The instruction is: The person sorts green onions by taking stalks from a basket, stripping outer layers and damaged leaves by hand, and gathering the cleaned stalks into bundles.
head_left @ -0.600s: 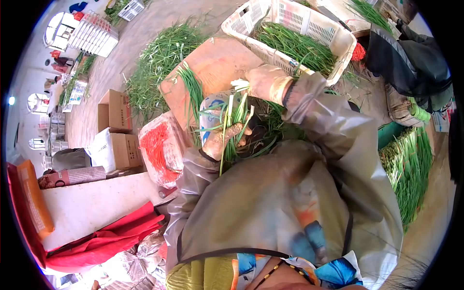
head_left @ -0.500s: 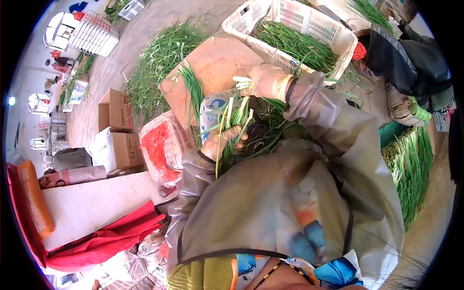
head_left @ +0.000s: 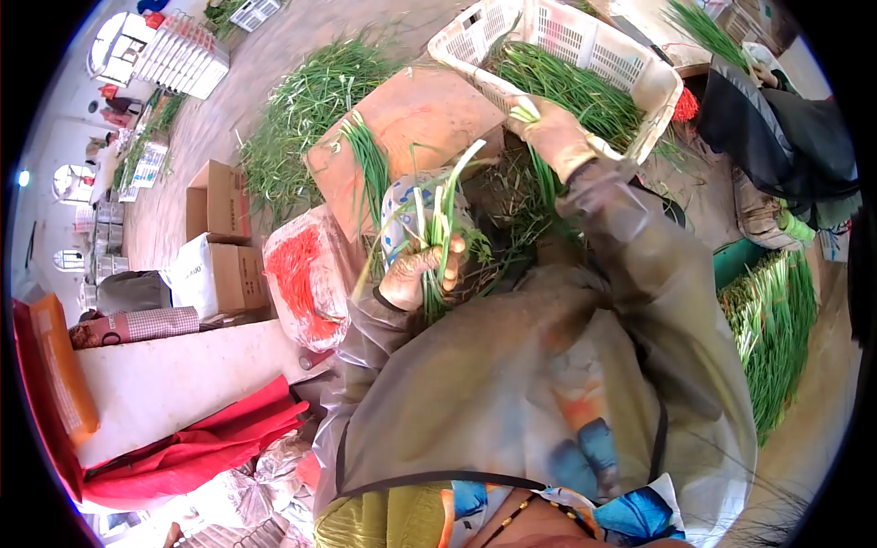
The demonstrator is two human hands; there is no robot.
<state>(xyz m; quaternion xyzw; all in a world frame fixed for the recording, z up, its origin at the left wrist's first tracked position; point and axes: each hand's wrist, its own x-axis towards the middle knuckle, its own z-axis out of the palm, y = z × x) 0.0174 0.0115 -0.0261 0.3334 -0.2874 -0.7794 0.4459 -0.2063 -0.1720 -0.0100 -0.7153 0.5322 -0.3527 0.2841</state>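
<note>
In front of my lap, my left hand is closed round a loose bunch of chives, pale stem ends pointing up. My right hand, in a pale glove, grips a second bunch by its stems; the white ends poke out beyond the fingers and green leaves hang below. That hand is near the close side of a white plastic crate with chives lying in it. A small bundle of chives lies over the left side of a brown board.
A big heap of greens lies on the floor beyond the board. Red ties sit on a block to the left, near cardboard boxes. Stacked chives stand at right, below a dark-clothed person.
My right hand has moved a little right and up with its bunch, toward the crate. The chives in my left hand now stand more upright.
</note>
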